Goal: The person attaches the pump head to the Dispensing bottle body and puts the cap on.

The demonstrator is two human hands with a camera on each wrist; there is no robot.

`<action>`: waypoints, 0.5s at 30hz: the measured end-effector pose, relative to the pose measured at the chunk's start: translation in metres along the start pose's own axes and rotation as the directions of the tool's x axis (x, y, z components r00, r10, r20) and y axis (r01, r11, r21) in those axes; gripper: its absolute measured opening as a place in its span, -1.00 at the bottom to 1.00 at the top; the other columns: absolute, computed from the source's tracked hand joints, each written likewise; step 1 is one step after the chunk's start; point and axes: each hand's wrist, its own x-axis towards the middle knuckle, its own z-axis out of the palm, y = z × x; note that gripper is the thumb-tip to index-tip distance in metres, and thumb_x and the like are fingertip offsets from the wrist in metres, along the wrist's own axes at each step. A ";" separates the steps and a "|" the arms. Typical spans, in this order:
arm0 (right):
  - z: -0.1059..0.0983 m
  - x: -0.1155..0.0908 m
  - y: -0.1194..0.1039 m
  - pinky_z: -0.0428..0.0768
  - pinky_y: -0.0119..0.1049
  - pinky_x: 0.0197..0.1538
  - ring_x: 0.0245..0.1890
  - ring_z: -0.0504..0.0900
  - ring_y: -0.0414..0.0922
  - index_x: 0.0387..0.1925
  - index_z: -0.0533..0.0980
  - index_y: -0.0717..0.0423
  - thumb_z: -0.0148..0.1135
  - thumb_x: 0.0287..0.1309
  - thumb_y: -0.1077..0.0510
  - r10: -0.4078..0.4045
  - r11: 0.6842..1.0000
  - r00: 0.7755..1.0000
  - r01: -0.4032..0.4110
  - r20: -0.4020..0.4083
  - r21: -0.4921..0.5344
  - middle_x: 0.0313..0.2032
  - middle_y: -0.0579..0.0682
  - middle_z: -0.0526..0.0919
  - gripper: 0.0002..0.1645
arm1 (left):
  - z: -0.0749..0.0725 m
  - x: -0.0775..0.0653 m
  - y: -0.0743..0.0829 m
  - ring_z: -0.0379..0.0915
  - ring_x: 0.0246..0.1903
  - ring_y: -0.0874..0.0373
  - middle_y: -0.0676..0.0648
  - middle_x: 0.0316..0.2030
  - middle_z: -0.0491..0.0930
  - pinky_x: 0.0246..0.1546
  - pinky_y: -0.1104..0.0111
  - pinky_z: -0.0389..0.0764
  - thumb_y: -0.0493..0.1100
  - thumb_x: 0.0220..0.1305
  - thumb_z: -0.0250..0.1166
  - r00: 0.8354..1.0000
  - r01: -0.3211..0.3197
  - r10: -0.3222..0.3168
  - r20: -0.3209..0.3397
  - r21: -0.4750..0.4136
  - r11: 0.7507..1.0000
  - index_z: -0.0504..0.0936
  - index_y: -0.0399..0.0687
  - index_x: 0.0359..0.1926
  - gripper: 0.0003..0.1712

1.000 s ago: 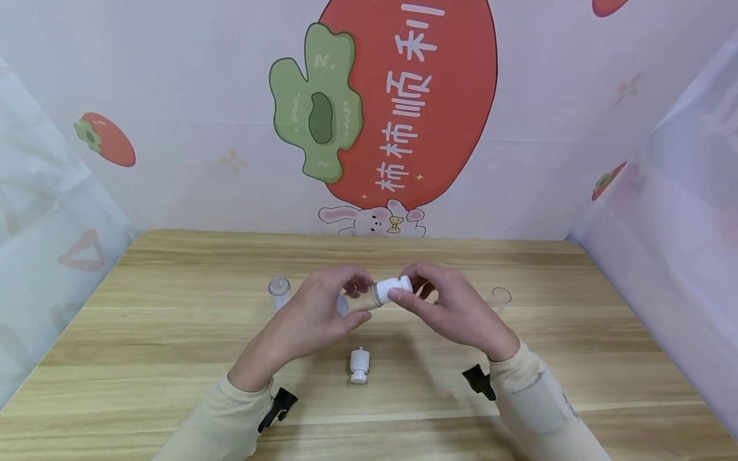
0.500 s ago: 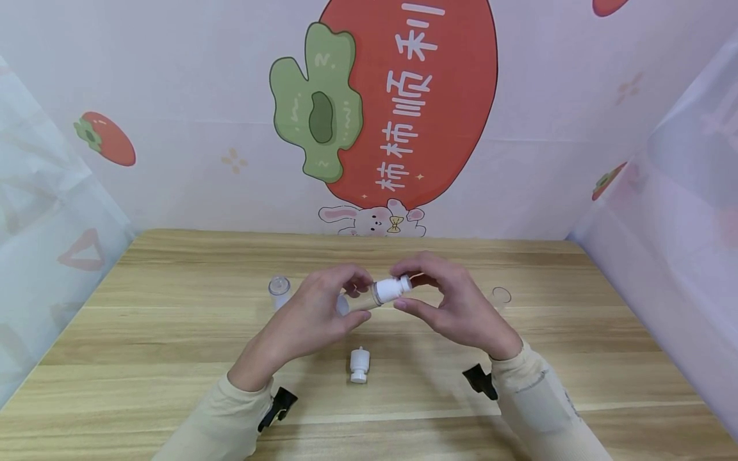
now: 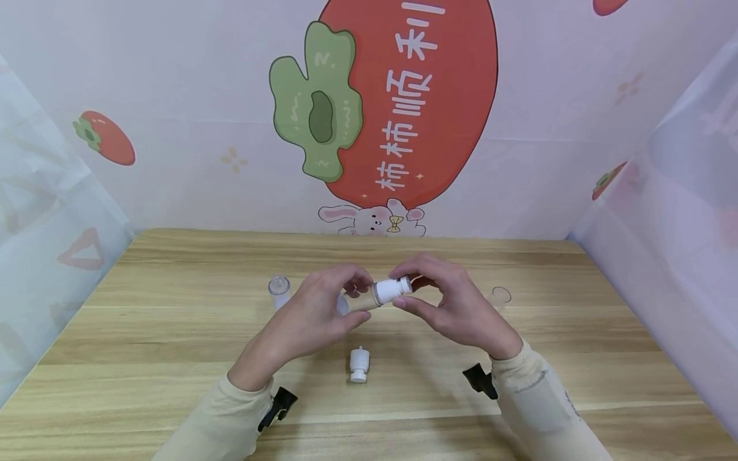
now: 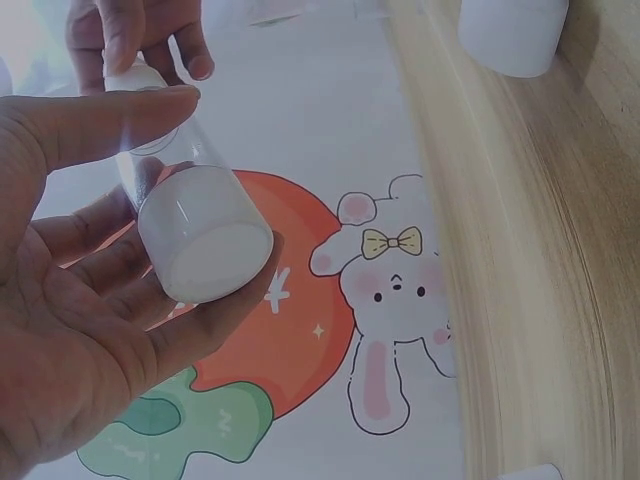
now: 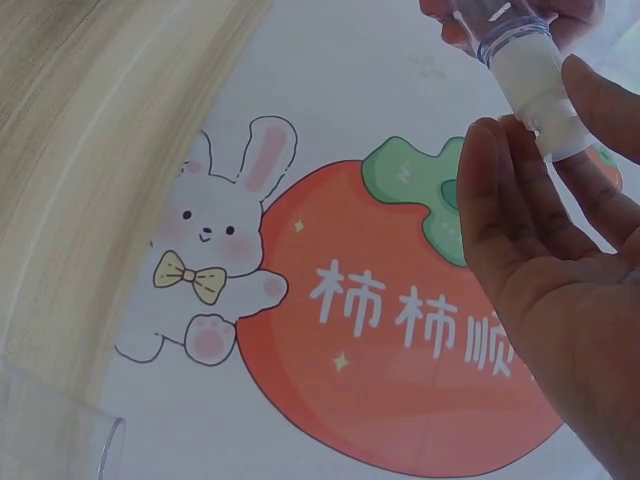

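Pale printed cloth (image 3: 190, 192) hangs behind and at both sides of a wood-grain table (image 3: 576, 320), with a large red persimmon (image 3: 450, 102) and a rabbit (image 3: 376, 221) at the upper centre of the frame. Above the table's middle, just below the frame's centre, a person holds a small clear bottle (image 4: 205, 235) with a white base and a white pump head (image 3: 391, 290) at its mouth. The left hand (image 3: 314, 314) grips the bottle's body between thumb and fingers; the right hand (image 3: 450, 301) curls thumb and fingertips round the pump head in a narrow hold, though how firmly they press cannot be told. A loose white pump (image 3: 359, 365) lies below the hands with its nozzle end toward the viewer, an open clear bottle (image 3: 279, 291) stands left of them, and a clear cap (image 3: 500, 298) sits at right, partly behind the right forearm. If the right hand turns out of line with the mouth, the pump head could seat crooked or bind; a loose left-hand hold on the smooth wall could let the body spin or slip, and a drop might knock the pump below. The held bottle's long axis lies slantwise, nearer level than upright, its base toward the lower left and its pump end pointing to the upper right of the head view.
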 end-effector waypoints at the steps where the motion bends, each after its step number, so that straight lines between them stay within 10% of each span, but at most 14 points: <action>1: 0.000 0.000 0.000 0.68 -0.23 -0.03 -0.13 0.64 -0.18 0.01 0.62 0.05 0.46 0.17 0.29 0.007 1.000 1.000 -0.007 0.001 -0.001 -0.09 -0.16 0.66 -0.63 | 0.000 0.000 0.000 0.58 -0.18 0.19 0.03 -0.20 0.66 -0.13 0.23 0.66 -0.37 0.01 0.58 1.000 0.001 -0.001 0.000 0.001 1.000 0.63 -0.14 -0.10 -0.58; 15: 0.003 0.000 -0.002 0.67 -0.26 -0.13 -0.27 0.63 -0.22 -0.10 0.64 -0.04 0.38 0.30 0.13 0.118 0.992 0.993 -0.118 0.003 -0.044 -0.21 -0.26 0.66 -0.84 | 0.000 0.000 0.000 0.55 -0.21 0.20 0.04 -0.21 0.65 -0.12 0.23 0.66 -0.38 0.01 0.58 1.000 0.007 -0.007 0.007 -0.005 1.000 0.63 -0.12 -0.11 -0.59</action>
